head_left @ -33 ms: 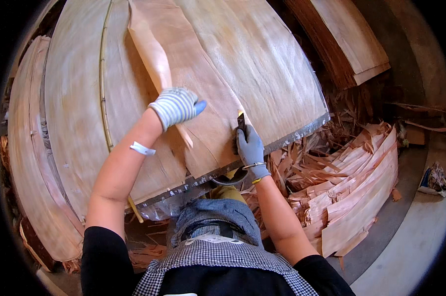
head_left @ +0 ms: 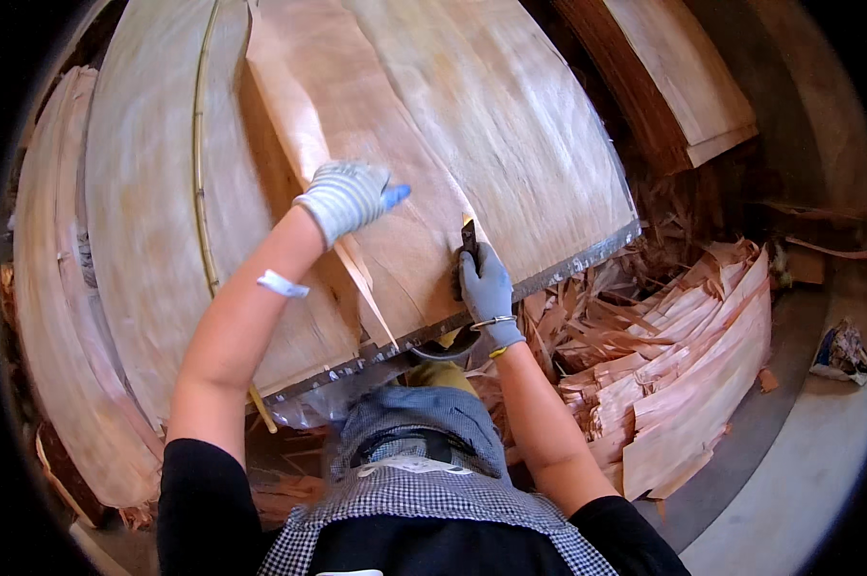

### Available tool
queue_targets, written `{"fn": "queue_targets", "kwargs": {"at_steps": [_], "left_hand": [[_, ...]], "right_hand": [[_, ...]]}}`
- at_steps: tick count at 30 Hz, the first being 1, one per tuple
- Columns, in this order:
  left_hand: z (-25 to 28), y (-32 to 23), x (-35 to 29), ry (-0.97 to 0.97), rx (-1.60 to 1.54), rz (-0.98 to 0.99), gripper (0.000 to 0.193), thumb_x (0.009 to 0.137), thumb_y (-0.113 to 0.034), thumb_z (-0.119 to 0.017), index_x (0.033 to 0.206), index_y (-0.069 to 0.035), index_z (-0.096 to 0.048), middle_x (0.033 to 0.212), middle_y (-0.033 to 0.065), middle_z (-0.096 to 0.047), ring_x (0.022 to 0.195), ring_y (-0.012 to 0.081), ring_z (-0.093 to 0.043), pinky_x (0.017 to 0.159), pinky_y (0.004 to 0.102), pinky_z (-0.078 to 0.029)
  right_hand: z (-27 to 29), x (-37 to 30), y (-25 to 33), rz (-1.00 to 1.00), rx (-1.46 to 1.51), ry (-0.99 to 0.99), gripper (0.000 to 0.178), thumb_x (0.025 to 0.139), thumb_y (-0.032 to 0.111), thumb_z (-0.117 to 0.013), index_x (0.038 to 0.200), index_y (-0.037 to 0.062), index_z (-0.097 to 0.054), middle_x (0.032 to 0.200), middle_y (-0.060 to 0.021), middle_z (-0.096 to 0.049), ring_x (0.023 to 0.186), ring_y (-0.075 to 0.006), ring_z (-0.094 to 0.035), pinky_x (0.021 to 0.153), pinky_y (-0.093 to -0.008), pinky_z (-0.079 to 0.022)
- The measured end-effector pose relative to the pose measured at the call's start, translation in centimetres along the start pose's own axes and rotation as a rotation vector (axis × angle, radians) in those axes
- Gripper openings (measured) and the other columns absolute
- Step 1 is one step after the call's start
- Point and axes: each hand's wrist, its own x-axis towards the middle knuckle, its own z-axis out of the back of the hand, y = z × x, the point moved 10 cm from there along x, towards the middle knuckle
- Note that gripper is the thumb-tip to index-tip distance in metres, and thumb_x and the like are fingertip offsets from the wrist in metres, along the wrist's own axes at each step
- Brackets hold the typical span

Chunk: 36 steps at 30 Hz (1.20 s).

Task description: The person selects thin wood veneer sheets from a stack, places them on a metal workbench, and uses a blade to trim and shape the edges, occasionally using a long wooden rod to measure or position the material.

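Note:
My left hand [head_left: 349, 202], in a striped white-and-blue glove, is closed on the raised edge of a thin reddish wood veneer sheet [head_left: 390, 163]. The lifted edge bends up on both sides of the fist, and its near end narrows to a point by the table's front edge. In a grey glove, my right hand [head_left: 487, 288] grips a slim black knife [head_left: 469, 236] with a yellow tip. That hand rests at the sheet's right edge, near the front. Beneath lies a wide, paler veneer sheet [head_left: 510, 125].
A thin bamboo-like rod [head_left: 200, 144] lies lengthwise on the left. The table's dark front edge [head_left: 577, 261] runs before me. Torn veneer scraps [head_left: 668, 365] are heaped at the right. More veneer stacks stand at the far right [head_left: 678, 67] and left [head_left: 54, 317].
My left hand has shifted slightly up and right, lifting and folding the veneer's left edge further over. Its near tip has swung toward the table's front edge. My right hand is nearly still.

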Motion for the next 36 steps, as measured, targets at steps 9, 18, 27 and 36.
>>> {"fn": "queue_targets", "kwargs": {"at_steps": [9,18,27,36], "left_hand": [[-1.8,3.0,2.7,-0.690,-0.073,-0.019,0.044,0.077,-0.010,-0.047,0.121,-0.010,-0.045,0.127,0.0101,-0.043,0.117,0.0255,-0.040,0.100,0.0395,-0.027],[-3.0,3.6,3.9,-0.592,0.011,0.040,0.043,0.081,-0.012,-0.041,0.124,-0.016,-0.044,0.128,0.0077,-0.043,0.119,0.0245,-0.038,0.101,0.0391,-0.024],[-3.0,1.7,3.4,-0.434,-0.069,0.154,0.080,0.066,-0.055,-0.060,0.130,-0.013,-0.035,0.137,0.0060,-0.030,0.129,0.0249,-0.021,0.103,0.0506,-0.007],[-2.4,1.8,3.4,-0.410,-0.134,0.145,0.090,0.058,-0.055,-0.066,0.131,-0.014,-0.032,0.138,0.0088,-0.028,0.129,0.0276,-0.020,0.103,0.0511,-0.008]], "right_hand": [[-2.4,1.6,5.8,0.102,-0.389,0.100,0.021,0.082,0.024,-0.049,0.086,0.0029,-0.050,0.076,-0.0238,-0.057,0.068,-0.0414,-0.056,0.061,-0.0498,-0.044],[-7.5,5.8,7.9,0.170,-0.600,0.169,0.014,0.083,0.013,-0.042,0.088,0.0013,-0.049,0.076,-0.0233,-0.061,0.070,-0.0360,-0.061,0.058,-0.0442,-0.049],[0.7,-15.9,-6.8,0.029,-0.855,0.530,0.022,0.078,0.017,-0.051,0.095,0.0047,-0.043,0.058,-0.0123,-0.056,0.052,-0.0284,-0.059,0.043,-0.0393,-0.045],[-0.7,4.3,5.4,0.444,-0.643,0.243,0.018,0.084,0.022,-0.047,0.092,0.0054,-0.043,0.063,-0.0188,-0.056,0.056,-0.0366,-0.056,0.047,-0.0461,-0.043]]}}
